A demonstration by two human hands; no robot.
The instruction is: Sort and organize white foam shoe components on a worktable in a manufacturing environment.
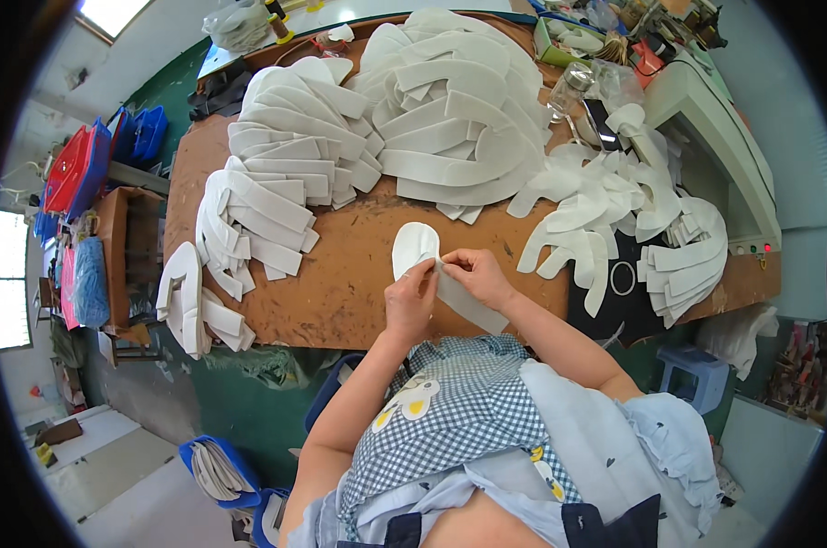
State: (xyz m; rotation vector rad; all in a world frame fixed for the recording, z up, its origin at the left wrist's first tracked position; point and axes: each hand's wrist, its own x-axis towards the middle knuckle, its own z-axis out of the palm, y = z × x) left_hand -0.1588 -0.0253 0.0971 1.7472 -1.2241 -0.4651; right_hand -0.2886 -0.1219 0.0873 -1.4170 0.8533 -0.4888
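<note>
Near the front edge of the table, both hands hold a white curved piece of padded-looking sheet (415, 242). Its rounded end sticks up beyond the fingers, and a straight flap hangs toward the lower right. My left hand (413, 300) pinches it at the middle, fingertips pressed together. Close against it, my right hand (480, 278) pinches the same spot with thumb and forefinger. What the fingertips cover is hidden. Beyond the hands lies a big pile of matching white U-shaped pieces (459, 110), and overlapping stacks of them (286, 137) fan out to the left.
Joined white pieces (587, 196) lie at the right, by a white ring (622, 278) on a black mat. A phone (601, 125) and a glass jar (571, 84) stand near a grey-green machine (720, 155). The brown tabletop (340, 283) shows between the stacks. A blue stool (694, 376) is below right.
</note>
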